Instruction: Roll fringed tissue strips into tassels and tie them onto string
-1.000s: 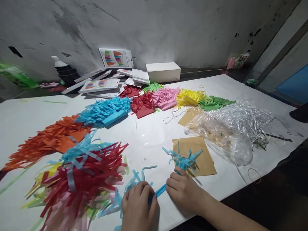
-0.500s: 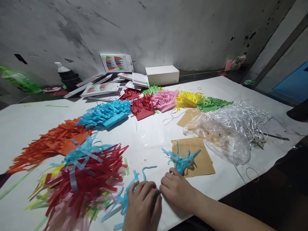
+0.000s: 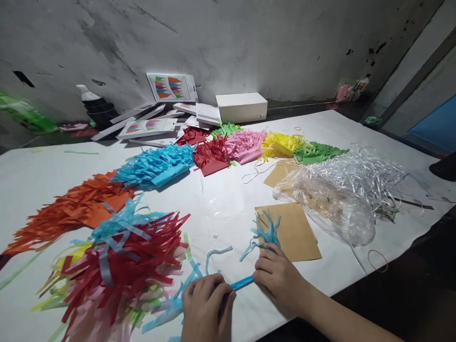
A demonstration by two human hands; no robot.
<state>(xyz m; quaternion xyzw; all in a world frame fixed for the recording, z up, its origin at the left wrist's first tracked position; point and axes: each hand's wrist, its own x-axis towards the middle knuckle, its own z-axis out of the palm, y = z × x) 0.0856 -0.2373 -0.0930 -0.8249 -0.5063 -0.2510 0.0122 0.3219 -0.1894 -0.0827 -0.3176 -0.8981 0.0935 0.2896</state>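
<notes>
A blue tissue-paper tassel [image 3: 242, 283] runs between my two hands at the front of the table, its middle rolled into a narrow band. My left hand [image 3: 208, 306] is closed on the left part, and cut blue strips spread out beyond it. On the right part my right hand [image 3: 276, 275] is closed too, with blue fringe sticking up past the fingers. Just behind that hand lies a brown paper sheet [image 3: 294, 232]. Left of my left hand is a loose pile of red, pink, yellow and green tassels [image 3: 124, 266]; blue tassels lie on its far side.
Fringed paper bundles in orange [image 3: 74, 204], blue [image 3: 153, 166], pink [image 3: 245, 146] and other colours arc across the white-covered table. At right lie a clear plastic bag [image 3: 324, 209] and silver tinsel [image 3: 370, 175]. Flat printed packets [image 3: 147, 128] and a white box [image 3: 242, 108] stand by the wall.
My right hand has moved right, away from my left hand, so a stretch of rolled blue band now shows between them. The fringe at my right hand has shifted and points more upright.
</notes>
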